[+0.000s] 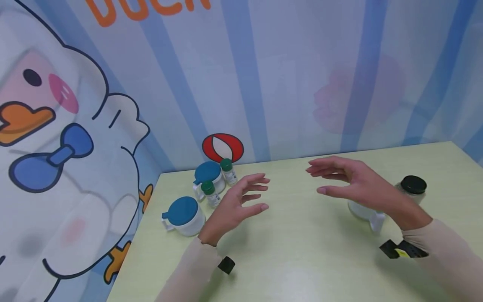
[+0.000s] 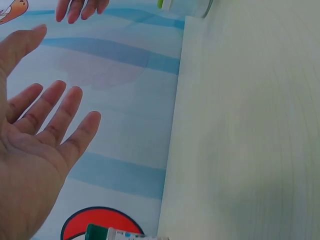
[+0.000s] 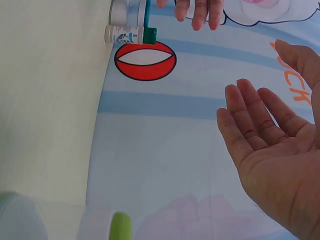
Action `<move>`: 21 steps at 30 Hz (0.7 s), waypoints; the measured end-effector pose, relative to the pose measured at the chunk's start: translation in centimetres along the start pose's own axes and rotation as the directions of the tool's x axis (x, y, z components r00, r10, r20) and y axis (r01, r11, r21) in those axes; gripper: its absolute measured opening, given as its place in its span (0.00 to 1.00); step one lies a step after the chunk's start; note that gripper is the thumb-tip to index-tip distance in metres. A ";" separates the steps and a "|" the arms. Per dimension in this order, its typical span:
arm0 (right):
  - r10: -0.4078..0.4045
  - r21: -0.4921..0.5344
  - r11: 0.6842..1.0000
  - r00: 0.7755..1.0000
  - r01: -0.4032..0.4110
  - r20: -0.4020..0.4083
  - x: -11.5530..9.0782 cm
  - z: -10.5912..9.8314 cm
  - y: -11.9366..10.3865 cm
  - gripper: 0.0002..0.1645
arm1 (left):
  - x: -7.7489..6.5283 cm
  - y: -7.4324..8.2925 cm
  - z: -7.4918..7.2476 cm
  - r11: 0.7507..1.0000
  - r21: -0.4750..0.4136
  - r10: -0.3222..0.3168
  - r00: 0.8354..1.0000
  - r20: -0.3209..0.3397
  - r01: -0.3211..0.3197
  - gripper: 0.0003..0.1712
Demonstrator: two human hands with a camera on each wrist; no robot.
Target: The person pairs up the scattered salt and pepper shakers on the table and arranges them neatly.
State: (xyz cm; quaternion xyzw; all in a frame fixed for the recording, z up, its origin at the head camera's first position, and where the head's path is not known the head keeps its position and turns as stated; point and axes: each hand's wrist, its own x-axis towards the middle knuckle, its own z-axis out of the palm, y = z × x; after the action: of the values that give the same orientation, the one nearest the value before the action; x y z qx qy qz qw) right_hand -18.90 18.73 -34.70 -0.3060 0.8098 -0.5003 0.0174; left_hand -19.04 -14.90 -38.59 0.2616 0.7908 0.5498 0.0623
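Observation:
My left hand [image 1: 238,200] hovers over the table with its fingers spread loosely and nothing in it. Close by on its left stand two white handled containers with blue lids, a near one [image 1: 185,214] and a far one [image 1: 209,174]. Two small white bottles with green caps are beside them, one nearer [image 1: 210,195] and one farther back [image 1: 228,173]. On the right, my right hand [image 1: 351,181] is also raised, palm inward, holding nothing. Its wrist partly hides a white handled container [image 1: 361,210] and a black-lidded jar [image 1: 414,186].
The pale table [image 1: 294,251] ends at a blue striped backdrop [image 1: 290,84] printed with a duck. In the right wrist view, a blurred green piece [image 3: 120,227] shows at the bottom edge.

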 end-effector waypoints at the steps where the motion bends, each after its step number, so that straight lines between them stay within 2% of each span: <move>1: -0.005 0.011 1.000 1.000 0.005 0.002 0.2 0.2 0.0 0.34 | -0.2 0.0 -0.3 1.000 0.004 0.000 1.000 -0.004 0.000 0.39; 6: -0.033 0.062 0.998 0.999 0.032 0.013 1.3 1.3 0.3 0.33 | -1.3 0.0 -1.8 1.000 0.014 -0.001 1.000 -0.025 0.001 0.39; 14: -0.050 0.117 0.992 0.998 0.045 0.043 3.1 3.3 0.5 0.32 | -3.4 -0.5 -4.5 0.999 0.019 0.034 0.998 -0.061 -0.033 0.40; 21: -0.057 0.169 0.985 0.996 0.045 0.067 4.5 5.1 0.9 0.32 | -4.9 -1.0 -6.5 0.996 0.077 0.057 0.995 -0.082 -0.050 0.39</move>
State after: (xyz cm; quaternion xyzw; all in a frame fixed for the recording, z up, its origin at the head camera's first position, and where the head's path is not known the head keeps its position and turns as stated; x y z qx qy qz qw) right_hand -21.25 12.64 -36.70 -0.3418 0.7558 -0.5553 0.0592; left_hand -17.69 -22.94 -37.96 0.2615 0.8054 0.5319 0.0044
